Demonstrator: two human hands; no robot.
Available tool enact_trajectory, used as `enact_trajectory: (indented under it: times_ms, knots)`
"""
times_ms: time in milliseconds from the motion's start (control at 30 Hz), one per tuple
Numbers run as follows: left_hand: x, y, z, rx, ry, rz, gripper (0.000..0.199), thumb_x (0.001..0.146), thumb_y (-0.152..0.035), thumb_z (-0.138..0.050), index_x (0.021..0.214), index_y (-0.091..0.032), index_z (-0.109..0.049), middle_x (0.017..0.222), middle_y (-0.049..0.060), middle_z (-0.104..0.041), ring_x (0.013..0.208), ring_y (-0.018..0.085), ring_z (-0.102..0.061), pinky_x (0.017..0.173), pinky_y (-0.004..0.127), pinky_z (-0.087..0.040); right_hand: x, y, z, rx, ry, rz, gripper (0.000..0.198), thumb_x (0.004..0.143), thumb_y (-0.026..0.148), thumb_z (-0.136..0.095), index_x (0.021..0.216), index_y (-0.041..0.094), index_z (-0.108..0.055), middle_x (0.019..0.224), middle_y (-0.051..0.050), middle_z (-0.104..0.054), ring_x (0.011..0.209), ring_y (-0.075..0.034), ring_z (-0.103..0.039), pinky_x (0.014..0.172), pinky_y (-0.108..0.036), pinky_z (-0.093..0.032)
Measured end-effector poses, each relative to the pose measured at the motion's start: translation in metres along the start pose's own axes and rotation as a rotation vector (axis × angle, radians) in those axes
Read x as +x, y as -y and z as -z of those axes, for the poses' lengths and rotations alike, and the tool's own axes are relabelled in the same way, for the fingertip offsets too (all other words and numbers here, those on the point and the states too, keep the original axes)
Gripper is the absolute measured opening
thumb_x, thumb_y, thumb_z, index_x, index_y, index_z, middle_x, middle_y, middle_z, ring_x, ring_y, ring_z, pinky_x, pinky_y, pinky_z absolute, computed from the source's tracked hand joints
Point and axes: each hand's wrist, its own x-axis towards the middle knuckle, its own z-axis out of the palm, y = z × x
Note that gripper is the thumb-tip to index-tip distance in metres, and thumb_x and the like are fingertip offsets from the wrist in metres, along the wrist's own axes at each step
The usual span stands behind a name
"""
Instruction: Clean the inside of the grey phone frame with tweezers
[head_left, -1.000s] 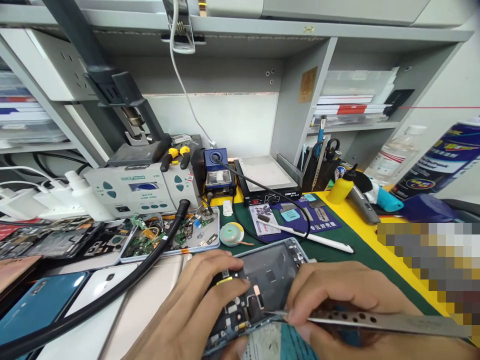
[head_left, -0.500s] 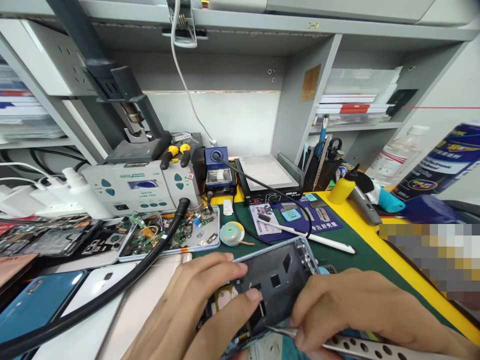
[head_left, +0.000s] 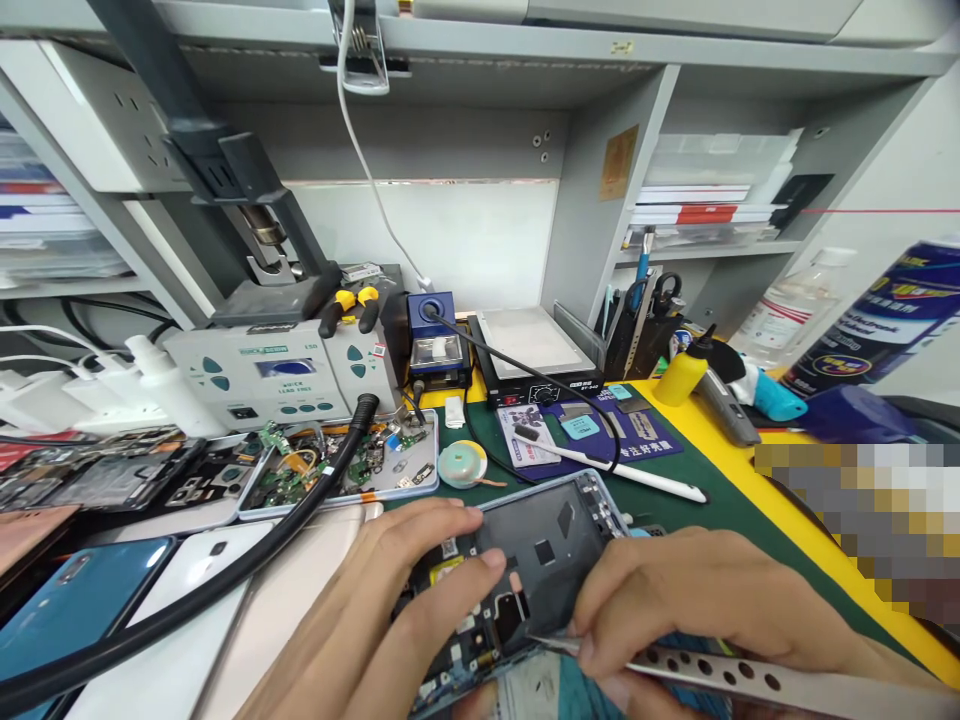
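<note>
An opened phone (head_left: 536,550) lies tilted between my hands, its dark inner frame facing up and small parts showing at its left end. My left hand (head_left: 397,600) grips that end, with fingers over the top and a fingertip under the near edge. In my right hand (head_left: 675,610) are silver tweezers (head_left: 720,672) with holes along the handle. Their tips meet the phone's near edge, beside a black rectangular part; whether they pinch anything is too small to tell. My right hand's knuckles rest by the phone's right end. A blue-patterned thing (head_left: 555,685) shows partly beneath.
Behind the phone stand a soldering wire spool (head_left: 459,464), a white pen-like tool (head_left: 645,475) and a heating plate (head_left: 532,345). A black hose (head_left: 300,530) crosses several phones on the left, near a tray of circuit boards (head_left: 405,490). A yellow bottle (head_left: 684,372) stands right.
The phone has tilted and shifted slightly left, and more of the parts at its left end show. My left fingers have slid back a little. The tweezer tips have moved slightly up and left.
</note>
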Motion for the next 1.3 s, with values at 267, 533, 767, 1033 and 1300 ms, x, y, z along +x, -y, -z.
enact_trajectory:
  times_ms: [267, 533, 767, 1033, 1300]
  knots:
    - [-0.004, -0.007, 0.001, -0.01, 0.063, -0.033, 0.049, 0.095, -0.034, -0.065, 0.142, -0.026, -0.051, 0.144, 0.012, -0.058, 0.127, 0.03, -0.061, 0.103, 0.053, -0.056, 0.013, 0.004, 0.017, -0.033, 0.21, -0.229, 0.015, 0.087, 0.019, -0.073, 0.093, 0.032, -0.073, 0.094, 0.009, -0.078, 0.083, -0.011, -0.075, 0.082, -0.018, -0.055]
    - [-0.004, -0.006, -0.003, -0.038, 0.103, -0.004, 0.057, 0.09, -0.023, -0.059, 0.145, -0.03, -0.042, 0.149, 0.006, -0.051, 0.132, 0.019, -0.059, 0.104, 0.028, -0.057, 0.022, 0.01, 0.017, 0.042, 0.169, -0.301, 0.013, 0.086, 0.014, -0.065, 0.084, 0.025, -0.073, 0.08, 0.002, -0.077, 0.067, -0.014, -0.069, 0.057, -0.019, -0.055]
    - [-0.012, -0.012, -0.001, 0.126, 0.044, -0.059, 0.063, 0.084, -0.017, -0.06, 0.143, -0.03, -0.045, 0.153, 0.001, -0.045, 0.139, 0.018, -0.049, 0.11, 0.029, -0.052, 0.026, 0.02, 0.021, -0.01, 0.248, -0.244, 0.013, 0.083, 0.013, -0.067, 0.085, 0.022, -0.075, 0.086, -0.001, -0.081, 0.075, -0.016, -0.076, 0.06, -0.019, -0.057]
    - [-0.015, -0.02, 0.0, 0.13, -0.013, -0.051, 0.063, 0.083, -0.012, -0.059, 0.141, -0.032, -0.048, 0.151, 0.001, -0.052, 0.139, 0.024, -0.051, 0.115, 0.04, -0.047, 0.018, 0.012, 0.022, -0.028, 0.267, -0.136, 0.012, 0.086, 0.018, -0.075, 0.093, 0.028, -0.076, 0.097, 0.006, -0.081, 0.09, -0.01, -0.075, 0.088, -0.015, -0.053]
    - [-0.012, -0.02, 0.001, 0.125, -0.021, -0.106, 0.058, 0.089, -0.011, -0.054, 0.143, -0.03, -0.048, 0.152, 0.002, -0.048, 0.144, 0.022, -0.043, 0.121, 0.039, -0.037, 0.015, 0.014, 0.017, 0.171, 0.297, -0.556, 0.011, 0.086, 0.026, -0.076, 0.093, 0.033, -0.081, 0.09, 0.004, -0.082, 0.082, -0.018, -0.077, 0.073, -0.023, -0.06]
